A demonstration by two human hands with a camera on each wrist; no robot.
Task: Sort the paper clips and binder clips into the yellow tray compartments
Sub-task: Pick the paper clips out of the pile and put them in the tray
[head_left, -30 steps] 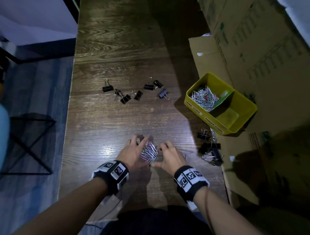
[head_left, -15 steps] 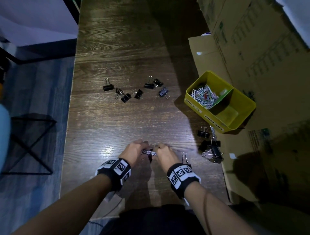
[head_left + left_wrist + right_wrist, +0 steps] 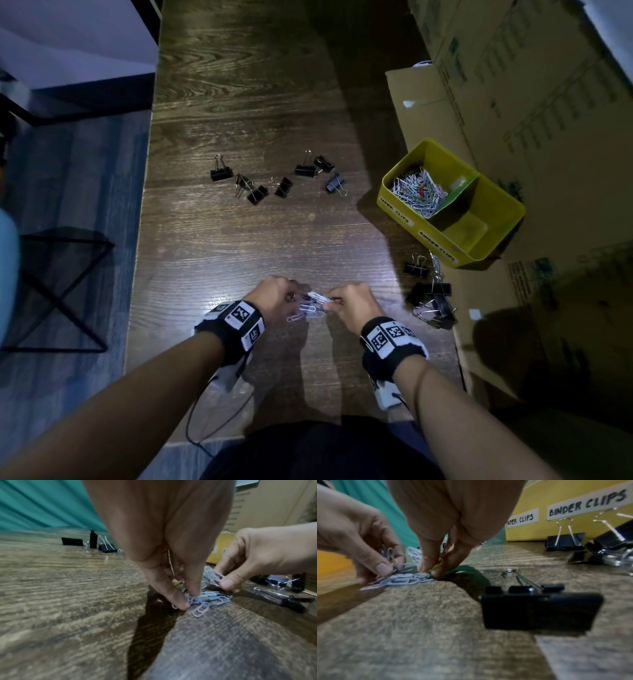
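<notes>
While paper clips (image 3: 420,194) fill one yellow tray (image 3: 496,240) compartment, the other sits bare.

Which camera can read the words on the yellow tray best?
The right wrist view: the labels on the yellow tray read "PAPER CLIPS" and "BINDER CLIPS" large. The head view shows them small; the left wrist view shows only a tray sliver.

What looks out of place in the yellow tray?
Nothing is misplaced in the yellow tray: paper clips fill the compartment labelled for them. The binder-clip compartment holds nothing; binder clips lie on the table.
</notes>
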